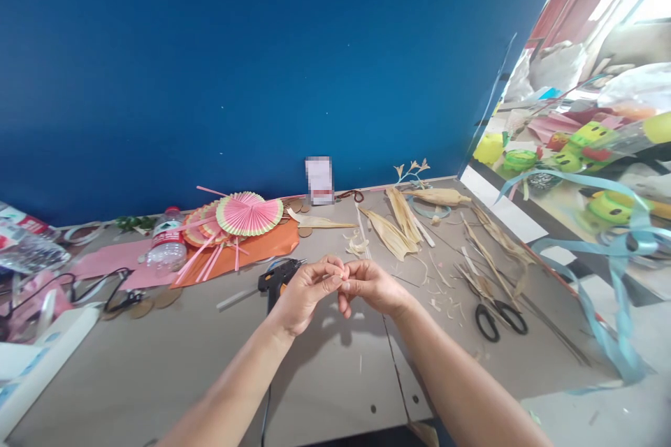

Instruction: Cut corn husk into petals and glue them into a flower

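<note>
Over the middle of the table my left hand [313, 293] and my right hand [371, 285] meet, fingertips pinched together. Whatever sits between the fingers is too small or hidden to make out. Just left of my left hand lies a black hot glue gun [277, 281], its cord running down toward the near edge. Dried corn husks [391, 232] spread beyond my right hand. Thin husk scraps [439, 293] are scattered to its right, near scissors with black handles [498, 321].
Pink and green paper fans [250, 214] rest on orange paper [280, 244] at the left, beside a plastic bottle [166, 241]. Small husk flowers [412, 171] stand at the back by the blue wall [293, 70]. Light blue ribbon [623, 279] hangs over the right edge.
</note>
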The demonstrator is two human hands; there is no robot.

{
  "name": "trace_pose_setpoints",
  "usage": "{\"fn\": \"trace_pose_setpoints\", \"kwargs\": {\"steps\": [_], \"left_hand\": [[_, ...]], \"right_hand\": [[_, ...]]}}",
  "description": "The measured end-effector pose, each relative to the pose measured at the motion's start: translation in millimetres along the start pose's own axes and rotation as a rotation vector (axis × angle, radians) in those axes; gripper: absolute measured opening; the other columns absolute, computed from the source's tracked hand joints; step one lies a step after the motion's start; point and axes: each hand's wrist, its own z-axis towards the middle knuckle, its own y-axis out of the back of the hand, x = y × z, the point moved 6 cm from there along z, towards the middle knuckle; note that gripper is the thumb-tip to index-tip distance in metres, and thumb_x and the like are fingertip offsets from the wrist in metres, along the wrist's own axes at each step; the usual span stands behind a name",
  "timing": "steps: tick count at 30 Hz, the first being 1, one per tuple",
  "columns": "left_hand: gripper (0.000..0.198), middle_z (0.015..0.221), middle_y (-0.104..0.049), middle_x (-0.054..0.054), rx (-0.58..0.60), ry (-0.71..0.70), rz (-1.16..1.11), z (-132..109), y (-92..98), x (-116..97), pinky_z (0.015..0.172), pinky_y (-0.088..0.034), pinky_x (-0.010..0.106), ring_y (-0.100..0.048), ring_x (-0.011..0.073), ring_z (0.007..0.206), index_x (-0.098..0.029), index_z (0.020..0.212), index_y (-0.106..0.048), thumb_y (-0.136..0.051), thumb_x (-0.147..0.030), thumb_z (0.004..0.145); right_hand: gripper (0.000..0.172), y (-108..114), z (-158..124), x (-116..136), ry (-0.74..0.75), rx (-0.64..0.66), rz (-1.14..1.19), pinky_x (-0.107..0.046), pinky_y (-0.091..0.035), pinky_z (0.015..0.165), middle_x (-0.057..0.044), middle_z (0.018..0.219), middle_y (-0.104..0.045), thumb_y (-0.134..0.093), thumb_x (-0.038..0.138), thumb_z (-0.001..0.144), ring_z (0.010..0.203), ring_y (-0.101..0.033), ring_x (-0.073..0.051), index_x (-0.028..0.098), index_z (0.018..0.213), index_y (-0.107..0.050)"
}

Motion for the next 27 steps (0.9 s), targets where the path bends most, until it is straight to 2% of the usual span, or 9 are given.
{"fn": "trace_pose_setpoints", "kwargs": {"steps": [2, 6, 10, 12, 14, 17, 20, 23, 27], "left_hand": [[0.02, 0.086, -0.048, 0.004, -0.009, -0.006, 0.072, 0.5, 3.2, -0.7, 0.055, -0.051, 0.029, -0.054, 0.0102, 0.056, -0.014, 0.067, -0.062, -0.06, -0.034, 0.071], [0.014, 0.085, -0.051, 0.006, -0.06, -0.106, 0.321, 0.5, 10.7, -8.9, 0.07, -0.048, 0.028, -0.055, 0.0161, 0.079, -0.016, 0.072, -0.068, -0.061, -0.028, 0.072], [0.016, 0.087, -0.052, 0.006, -0.063, -0.133, 0.468, -1.6, 10.7, -11.8, 0.067, -0.046, 0.025, -0.054, 0.0142, 0.076, -0.019, 0.077, -0.069, -0.056, -0.028, 0.076], [0.016, 0.087, -0.051, 0.005, -0.069, -0.106, 0.39, -3.6, 9.5, -9.2, 0.06, -0.046, 0.024, -0.053, 0.0103, 0.064, -0.017, 0.072, -0.068, -0.056, -0.028, 0.075], [0.017, 0.087, -0.049, 0.004, -0.091, -0.074, 0.19, -5.9, 7.8, -4.3, 0.054, -0.047, 0.026, -0.051, 0.0074, 0.054, -0.015, 0.068, -0.065, -0.057, -0.029, 0.074], [0.016, 0.081, -0.049, 0.002, -0.112, -0.03, -0.139, -8.4, 2.5, 5.5, 0.046, -0.048, 0.03, -0.052, 0.009, 0.049, -0.014, 0.071, -0.062, -0.056, -0.029, 0.074], [0.014, 0.072, -0.049, 0.0, -0.127, 0.01, -0.323, -8.1, -2.5, 15.4, 0.044, -0.049, 0.032, -0.054, 0.0125, 0.052, -0.016, 0.076, -0.061, -0.054, -0.028, 0.076], [0.014, 0.072, -0.05, 0.0, -0.169, 0.026, -0.389, -6.5, -4.8, 20.1, 0.043, -0.048, 0.032, -0.053, 0.0123, 0.051, -0.016, 0.077, -0.06, -0.053, -0.028, 0.077], [0.014, 0.071, -0.053, 0.001, -0.207, 0.01, -0.303, -6.8, -8.7, 13.6, 0.046, -0.045, 0.03, -0.055, 0.0126, 0.051, -0.013, 0.076, -0.06, -0.057, -0.027, 0.074]], "right_hand": [[0.029, -0.5, -0.5, -0.9, -0.019, 0.004, 0.005, -0.025, -0.047, 0.052, -0.001, 0.057, -0.063, -0.064, 0.039, 0.069, 0.047, -0.059, -0.012, 0.012, 0.075, -0.055], [0.031, -1.0, 0.0, -1.2, -0.032, 0.006, 0.005, -0.026, -0.048, 0.054, -0.002, 0.059, -0.063, -0.065, 0.04, 0.069, 0.05, -0.06, -0.013, 0.012, 0.076, -0.056], [0.029, -0.3, 1.3, -1.3, -0.017, -0.017, 0.01, -0.027, -0.049, 0.058, -0.002, 0.066, -0.062, -0.067, 0.038, 0.066, 0.056, -0.062, -0.014, 0.012, 0.074, -0.056], [0.028, -1.4, 1.6, -1.9, -0.018, -0.006, 0.022, -0.027, -0.048, 0.058, -0.001, 0.069, -0.061, -0.068, 0.037, 0.066, 0.055, -0.062, -0.013, 0.012, 0.072, -0.055], [0.027, -4.0, 1.6, -2.7, -0.026, 0.038, 0.043, -0.025, -0.048, 0.056, -0.001, 0.067, -0.062, -0.066, 0.036, 0.068, 0.052, -0.061, -0.012, 0.013, 0.073, -0.053], [0.026, -6.9, 1.2, -4.0, -0.047, 0.103, 0.08, -0.023, -0.046, 0.05, 0.0, 0.06, -0.061, -0.065, 0.035, 0.07, 0.049, -0.059, -0.012, 0.013, 0.074, -0.051], [0.026, -5.2, 0.9, -5.0, -0.064, 0.103, 0.111, -0.022, -0.045, 0.046, 0.002, 0.056, -0.058, -0.065, 0.035, 0.069, 0.046, -0.057, -0.011, 0.014, 0.072, -0.05], [0.025, -2.3, 0.4, -4.3, -0.062, 0.078, 0.126, -0.021, -0.045, 0.044, 0.003, 0.054, -0.056, -0.065, 0.035, 0.069, 0.046, -0.057, -0.011, 0.014, 0.071, -0.05], [0.024, -1.3, -0.7, -1.7, -0.052, 0.076, 0.132, -0.021, -0.044, 0.046, 0.003, 0.052, -0.056, -0.066, 0.033, 0.069, 0.044, -0.055, -0.01, 0.013, 0.072, -0.053]]}}
